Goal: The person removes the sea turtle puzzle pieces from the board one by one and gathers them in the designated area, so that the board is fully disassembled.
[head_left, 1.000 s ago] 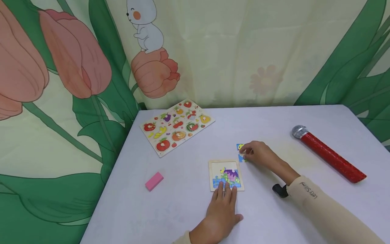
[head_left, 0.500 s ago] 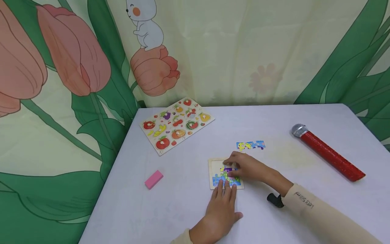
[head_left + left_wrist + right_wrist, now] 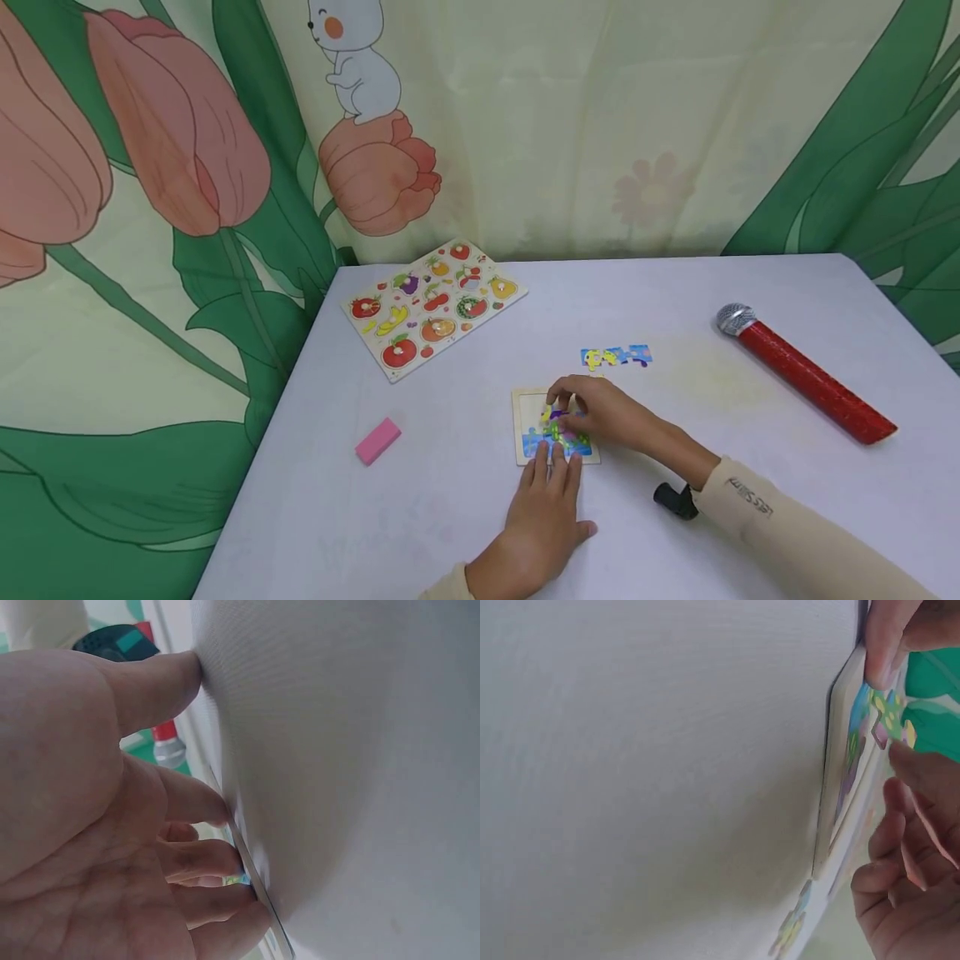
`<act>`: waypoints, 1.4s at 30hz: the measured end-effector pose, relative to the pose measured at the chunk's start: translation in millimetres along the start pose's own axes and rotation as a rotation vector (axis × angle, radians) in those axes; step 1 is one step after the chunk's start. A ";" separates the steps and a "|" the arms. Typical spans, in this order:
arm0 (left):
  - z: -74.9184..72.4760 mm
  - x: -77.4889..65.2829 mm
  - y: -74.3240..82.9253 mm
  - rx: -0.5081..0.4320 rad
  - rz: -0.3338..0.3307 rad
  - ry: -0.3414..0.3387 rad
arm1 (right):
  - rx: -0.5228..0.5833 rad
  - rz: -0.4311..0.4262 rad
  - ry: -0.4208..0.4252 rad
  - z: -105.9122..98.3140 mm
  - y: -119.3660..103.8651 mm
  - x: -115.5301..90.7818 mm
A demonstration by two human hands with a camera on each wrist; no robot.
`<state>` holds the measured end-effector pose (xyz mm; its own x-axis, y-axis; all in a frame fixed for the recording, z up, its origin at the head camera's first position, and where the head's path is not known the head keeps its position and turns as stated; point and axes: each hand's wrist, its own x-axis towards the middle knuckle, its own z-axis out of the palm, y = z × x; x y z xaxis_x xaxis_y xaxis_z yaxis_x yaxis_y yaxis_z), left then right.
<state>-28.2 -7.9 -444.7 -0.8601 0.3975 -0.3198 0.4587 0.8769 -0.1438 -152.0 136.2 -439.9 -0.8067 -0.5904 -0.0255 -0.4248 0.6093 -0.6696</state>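
Observation:
A small wooden jigsaw puzzle (image 3: pixel 517 427) lies on the white table, its lower part filled with colourful pieces. My left hand (image 3: pixel 542 521) rests with extended fingers on its near edge; the left wrist view shows the fingertips along the board's rim (image 3: pixel 259 889). Over the puzzle, my right hand (image 3: pixel 611 414) pinches a puzzle piece (image 3: pixel 889 720), green and yellow with some purple, between thumb and bent fingers. That hand covers part of the tray in the head view. Several loose puzzle pieces (image 3: pixel 617 357) lie in a row just beyond it.
A fruit puzzle board (image 3: pixel 435 312) lies at the back left. Nearer on that side is a pink block (image 3: pixel 378 442). A red toy microphone (image 3: pixel 813 379) lies on the right. A patterned curtain (image 3: pixel 555 125) hangs behind the table (image 3: pixel 450 533).
My right hand has moved from the loose pieces leftward and nearer, onto the puzzle, with a piece in its fingers. In the last half second it shifted only slightly. The left hand stayed put.

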 end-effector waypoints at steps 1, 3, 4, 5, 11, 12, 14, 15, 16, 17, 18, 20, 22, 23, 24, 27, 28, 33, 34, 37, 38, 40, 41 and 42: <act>0.0 0.0 0.1 0.000 -0.002 -0.003 | 0.014 -0.016 0.004 -0.3 0.2 -0.4; 0.3 0.2 0.3 0.000 -0.005 -0.010 | 0.043 -0.039 0.005 -1.6 1.4 -1.6; 0.4 0.3 0.4 -0.006 -0.006 -0.013 | 0.062 -0.045 0.006 -2.9 2.2 -2.3; 0.5 0.6 0.5 -0.011 -0.007 -0.017 | 0.081 -0.047 0.005 -5.0 2.9 -3.1; 1.2 1.3 1.6 -0.006 -0.006 -0.023 | 0.145 0.031 0.069 -32.4 18.5 -10.0; 1.4 1.2 1.7 0.001 -0.005 -0.022 | 0.152 0.062 0.079 -38.8 23.8 -11.3; 2.1 1.1 1.9 0.011 -0.006 -0.022 | 0.157 0.133 0.093 -51.4 35.3 -14.0; 2.4 1.1 1.9 0.015 -0.007 -0.025 | 0.162 0.169 0.092 -57.0 41.4 -15.2; 2.6 1.1 1.9 0.024 -0.008 -0.028 | 0.155 0.201 0.094 -61.4 47.0 -16.4; 2.7 1.0 1.7 0.025 -0.009 -0.032 | 0.153 0.234 0.092 -65.0 51.8 -17.4; 2.7 0.8 1.6 0.025 -0.009 -0.034 | 0.150 0.256 0.091 -67.9 56.1 -18.6; 2.8 1.0 1.3 0.025 -0.011 -0.040 | 0.126 0.278 0.092 -71.4 62.3 -19.8; 2.9 1.1 1.4 0.018 -0.011 -0.040 | 0.096 0.295 0.095 -72.6 65.8 -19.8; 2.8 1.4 1.5 0.011 -0.010 -0.040 | 0.082 0.303 0.098 -72.8 66.9 -19.5; 2.7 1.8 1.5 0.008 -0.009 -0.040 | 0.067 0.310 0.102 -72.8 67.7 -19.1; 2.8 2.4 2.2 0.001 -0.011 -0.037 | 0.025 0.329 0.116 -71.8 67.8 -16.2; 3.0 2.4 2.5 0.002 -0.010 -0.037 | 0.014 0.333 0.118 -71.0 67.6 -15.4; 4.5 2.0 3.5 0.025 -0.007 -0.036 | -0.036 0.354 0.131 -65.0 65.1 -12.1; 4.4 2.0 3.4 0.030 -0.006 -0.034 | -0.042 0.361 0.135 -63.5 64.5 -11.6; 3.7 1.9 2.7 0.040 -0.003 -0.024 | -0.066 0.367 0.157 -58.9 62.6 -11.2; 3.6 1.8 2.6 0.042 -0.003 -0.021 | -0.072 0.369 0.167 -57.3 61.8 -11.1; 3.4 1.8 2.5 0.042 -0.004 -0.014 | -0.087 0.365 0.187 -54.6 60.4 -11.0; 3.3 1.6 2.6 0.040 -0.005 -0.011 | -0.100 0.361 0.200 -53.4 59.6 -11.2; 3.3 1.4 2.7 0.038 -0.006 -0.010 | -0.114 0.360 0.211 -52.1 58.1 -10.9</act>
<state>-27.5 -5.8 -448.7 -0.8606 0.3891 -0.3285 0.4618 0.8683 -0.1814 -189.4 205.7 -439.8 -0.9731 -0.2157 -0.0816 -0.1345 0.8183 -0.5589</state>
